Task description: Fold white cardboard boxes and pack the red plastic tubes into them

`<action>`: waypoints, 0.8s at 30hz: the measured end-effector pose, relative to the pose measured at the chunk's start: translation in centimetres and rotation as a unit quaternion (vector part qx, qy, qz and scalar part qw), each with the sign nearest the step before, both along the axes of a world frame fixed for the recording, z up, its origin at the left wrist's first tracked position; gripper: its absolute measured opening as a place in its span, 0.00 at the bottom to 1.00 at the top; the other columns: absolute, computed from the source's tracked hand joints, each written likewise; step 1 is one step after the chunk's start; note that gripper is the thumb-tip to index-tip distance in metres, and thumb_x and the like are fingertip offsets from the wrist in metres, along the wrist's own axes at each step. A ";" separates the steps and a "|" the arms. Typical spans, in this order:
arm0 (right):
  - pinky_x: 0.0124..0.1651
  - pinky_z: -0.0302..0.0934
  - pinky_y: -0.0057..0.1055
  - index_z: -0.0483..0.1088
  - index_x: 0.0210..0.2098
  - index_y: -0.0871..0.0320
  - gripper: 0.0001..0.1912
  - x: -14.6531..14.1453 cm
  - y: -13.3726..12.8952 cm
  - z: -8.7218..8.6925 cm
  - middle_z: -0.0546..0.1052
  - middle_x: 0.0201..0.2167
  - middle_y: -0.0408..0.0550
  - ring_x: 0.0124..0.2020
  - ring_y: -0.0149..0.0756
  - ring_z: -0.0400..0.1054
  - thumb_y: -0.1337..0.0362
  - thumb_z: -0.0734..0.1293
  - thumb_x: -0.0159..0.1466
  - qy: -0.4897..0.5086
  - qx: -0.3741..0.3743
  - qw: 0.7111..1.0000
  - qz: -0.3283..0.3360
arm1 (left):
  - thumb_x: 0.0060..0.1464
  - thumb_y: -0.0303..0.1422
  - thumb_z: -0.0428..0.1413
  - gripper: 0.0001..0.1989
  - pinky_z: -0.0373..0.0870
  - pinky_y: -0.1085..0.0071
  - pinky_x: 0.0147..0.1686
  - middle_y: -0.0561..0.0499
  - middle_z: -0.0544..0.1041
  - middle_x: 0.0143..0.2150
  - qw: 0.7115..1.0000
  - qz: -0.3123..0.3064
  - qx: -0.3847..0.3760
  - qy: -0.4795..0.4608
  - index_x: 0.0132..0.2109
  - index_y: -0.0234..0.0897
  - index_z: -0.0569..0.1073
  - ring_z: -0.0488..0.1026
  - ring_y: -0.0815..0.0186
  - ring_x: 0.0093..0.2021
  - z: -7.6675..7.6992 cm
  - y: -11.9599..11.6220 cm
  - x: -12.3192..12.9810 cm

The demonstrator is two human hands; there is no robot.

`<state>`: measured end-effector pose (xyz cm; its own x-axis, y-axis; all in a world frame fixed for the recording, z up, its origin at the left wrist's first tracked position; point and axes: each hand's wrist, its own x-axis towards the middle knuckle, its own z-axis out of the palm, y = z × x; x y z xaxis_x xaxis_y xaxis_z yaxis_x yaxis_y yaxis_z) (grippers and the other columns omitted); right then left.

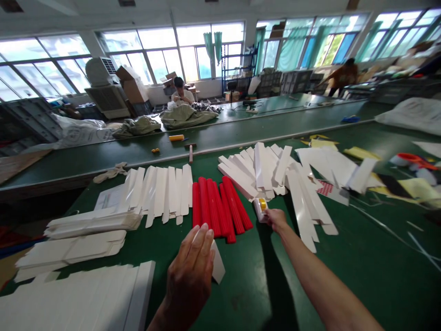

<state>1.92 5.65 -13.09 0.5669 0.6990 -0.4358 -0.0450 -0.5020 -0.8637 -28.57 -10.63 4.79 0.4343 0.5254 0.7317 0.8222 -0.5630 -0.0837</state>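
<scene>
White card under the left hand: a folded white card piece with a smooth face (217, 264) is on the green tabletop (241, 294), near side, just left of centre.
Card to dispenser: the small white plastic dispenser with a yellow roll (261, 214) is to the right of the card and farther off, a bare stretch of green between them.
Card's long axis: the left hand covers most of it; the parts that show lie at the fingertips and along the hand's right edge, so its full direction cannot be told.
Nearer hand: the left hand (191, 269) is over the card; the right hand (276, 218) is well apart, to the right and far.
Left fingers: side by side with hardly a gap, laid across the card and touching it; the thumb is hidden, so whether they pinch it cannot be told.
Right fingers: closed around the near right end of the dispenser, its yellow roll facing up.
Red rods: a row of glossy red ribbed rods (214, 211) lies just beyond the left fingertips, left of the dispenser, long axes running near to far.
White cartons: a loose pile of narrow white cartons (263, 170) lies just beyond the dispenser.
</scene>
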 end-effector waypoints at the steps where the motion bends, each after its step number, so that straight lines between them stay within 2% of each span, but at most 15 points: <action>1: 0.34 0.69 0.30 0.70 0.45 0.63 0.12 0.1 0.3 -0.1 0.75 0.37 0.46 0.32 0.30 0.71 0.60 0.65 0.68 0.025 -0.015 1.000 -0.011 | 0.61 0.21 0.49 0.14 0.79 0.62 0.47 0.40 0.78 0.50 1.000 0.000 0.000 -0.002 0.51 0.26 0.74 0.73 0.57 0.54 0.0 0.0 0.0; 5: 0.36 0.70 0.32 0.69 0.48 0.62 0.13 0.6 0.2 -0.4 0.74 0.41 0.47 0.35 0.32 0.71 0.60 0.65 0.68 0.102 -0.019 0.994 -0.043 | 0.60 0.21 0.49 0.15 0.78 0.61 0.49 0.39 0.77 0.50 1.000 -0.010 -0.009 -0.019 0.52 0.26 0.73 0.72 0.57 0.55 -0.1 0.0 -0.1; 10: 0.31 0.68 0.27 0.70 0.43 0.63 0.10 0.6 -2.3 -1.5 0.74 0.36 0.45 0.31 0.28 0.70 0.62 0.65 0.68 0.166 0.033 0.983 -0.070 | 0.59 0.20 0.50 0.16 0.76 0.61 0.52 0.40 0.76 0.52 0.999 -0.018 -0.020 -0.040 0.53 0.27 0.72 0.71 0.58 0.56 -0.1 0.1 -0.1; 15: 0.28 0.67 0.25 0.70 0.39 0.63 0.08 0.3 -3.8 -2.4 0.73 0.30 0.41 0.25 0.25 0.68 0.63 0.65 0.68 0.214 0.045 0.973 -0.073 | 0.59 0.20 0.50 0.18 0.73 0.62 0.54 0.41 0.75 0.52 0.996 -0.035 -0.057 -0.064 0.55 0.29 0.70 0.70 0.58 0.57 -0.8 0.1 -0.3; 21: 0.25 0.65 0.23 0.69 0.37 0.63 0.08 -0.6 -4.3 -2.5 0.71 0.26 0.39 0.22 0.23 0.66 0.63 0.65 0.68 0.227 0.029 0.970 -0.080 | 0.60 0.26 0.52 0.16 0.76 0.60 0.47 0.38 0.68 0.56 0.983 0.055 -0.068 -0.163 0.55 0.32 0.70 0.71 0.56 0.54 -2.2 0.5 -0.4; 24: 0.23 0.64 0.22 0.68 0.33 0.63 0.09 -2.0 -4.8 -1.6 0.69 0.22 0.36 0.19 0.22 0.64 0.64 0.65 0.68 0.226 0.013 0.972 -0.066 | 0.59 0.25 0.53 0.18 0.76 0.62 0.48 0.39 0.68 0.54 0.978 0.045 -0.077 -0.188 0.56 0.34 0.70 0.70 0.57 0.54 -2.2 0.7 -0.3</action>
